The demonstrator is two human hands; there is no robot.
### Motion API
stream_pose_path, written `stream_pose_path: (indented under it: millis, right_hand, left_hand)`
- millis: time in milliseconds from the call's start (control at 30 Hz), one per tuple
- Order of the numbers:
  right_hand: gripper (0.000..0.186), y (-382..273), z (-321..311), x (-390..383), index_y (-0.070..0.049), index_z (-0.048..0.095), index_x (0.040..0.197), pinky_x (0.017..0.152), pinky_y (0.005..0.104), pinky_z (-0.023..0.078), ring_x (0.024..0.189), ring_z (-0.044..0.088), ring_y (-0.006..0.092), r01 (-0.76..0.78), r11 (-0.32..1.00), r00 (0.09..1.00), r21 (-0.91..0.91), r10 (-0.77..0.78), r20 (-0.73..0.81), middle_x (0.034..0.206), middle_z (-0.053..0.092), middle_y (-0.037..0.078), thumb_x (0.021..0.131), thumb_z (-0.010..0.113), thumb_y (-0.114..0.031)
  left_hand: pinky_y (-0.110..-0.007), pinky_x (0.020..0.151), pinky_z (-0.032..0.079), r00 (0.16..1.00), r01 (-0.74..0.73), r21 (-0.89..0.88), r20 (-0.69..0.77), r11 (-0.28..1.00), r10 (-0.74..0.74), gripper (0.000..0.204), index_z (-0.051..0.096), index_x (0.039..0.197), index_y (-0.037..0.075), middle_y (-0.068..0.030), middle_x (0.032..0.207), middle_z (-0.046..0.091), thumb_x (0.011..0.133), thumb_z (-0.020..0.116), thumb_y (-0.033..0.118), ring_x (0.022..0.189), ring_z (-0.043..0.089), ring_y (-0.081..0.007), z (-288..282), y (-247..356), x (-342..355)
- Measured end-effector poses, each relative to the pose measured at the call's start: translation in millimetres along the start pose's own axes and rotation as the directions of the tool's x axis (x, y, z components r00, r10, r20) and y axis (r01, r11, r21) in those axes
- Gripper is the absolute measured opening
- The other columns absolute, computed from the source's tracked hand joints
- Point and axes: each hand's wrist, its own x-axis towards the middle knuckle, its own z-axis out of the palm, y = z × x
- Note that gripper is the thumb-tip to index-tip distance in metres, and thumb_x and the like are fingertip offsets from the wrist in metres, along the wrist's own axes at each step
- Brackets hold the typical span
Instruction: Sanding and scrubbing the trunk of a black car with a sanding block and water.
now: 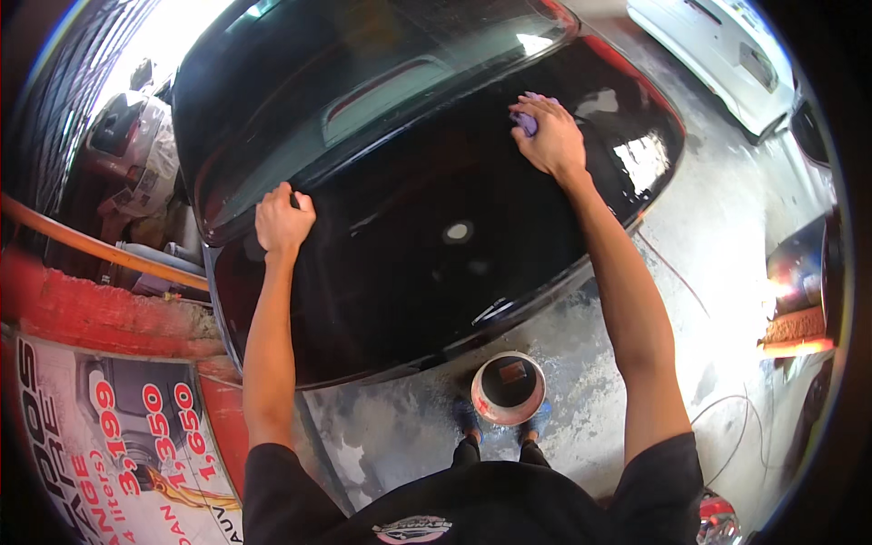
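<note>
A glossy black car trunk lid (409, 263) stretches out in front of me, with the rear window (300, 82) beyond it. At the far right of the lid, my right hand (554, 143) is closed over a crumpled purple cloth (525, 123) and presses it to the paint. My left hand (283, 222) rests at the left, near the lower edge of the rear window, its fingers curled in a fist. A small dark thing shows between its thumb and fingers, too little of it to name.
Between my feet stands a pale round bucket (484, 408) with dark contents and a brownish block in it. A red wall with a printed banner (127, 427) and an orange rail (136, 262) flank the left. A white car (718, 54) stands at the far right; a hose (677, 272) crosses the floor.
</note>
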Motion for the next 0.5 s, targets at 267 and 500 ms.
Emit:
stream_pose_path:
  millis: [267,500]
  right_hand:
    - [0.041,27.9,3.5,-6.5,-0.017,0.074,0.122,0.121,0.0435,0.035,0.138,0.053,0.0275,0.009,0.998,0.999,-0.070,-0.011,-0.030,0.140,0.065,0.007,0.084,0.068,-0.030]
    - [0.039,-11.3,-3.1,-2.4,-0.018,0.075,0.120,0.122,0.0434,0.034,0.138,0.053,0.0277,-0.009,1.000,1.000,-0.023,0.009,-0.027,0.139,0.066,0.005,0.082,0.070,-0.029]
  left_hand:
    - [-0.049,0.067,0.042,0.980,-0.137,-0.268,0.101,0.954,0.169,0.014,0.054,0.079,0.006,-0.0135,0.077,0.054,0.081,0.064,0.015,0.076,0.055,-0.0359,-97.5,83.0,-170.1]
    - [-0.050,0.073,0.048,0.991,-0.122,-0.056,-0.060,0.991,0.119,0.017,0.060,0.084,0.002,-0.0182,0.083,0.063,0.085,0.064,0.019,0.082,0.062,-0.0386,-16.9,23.5,-24.4]
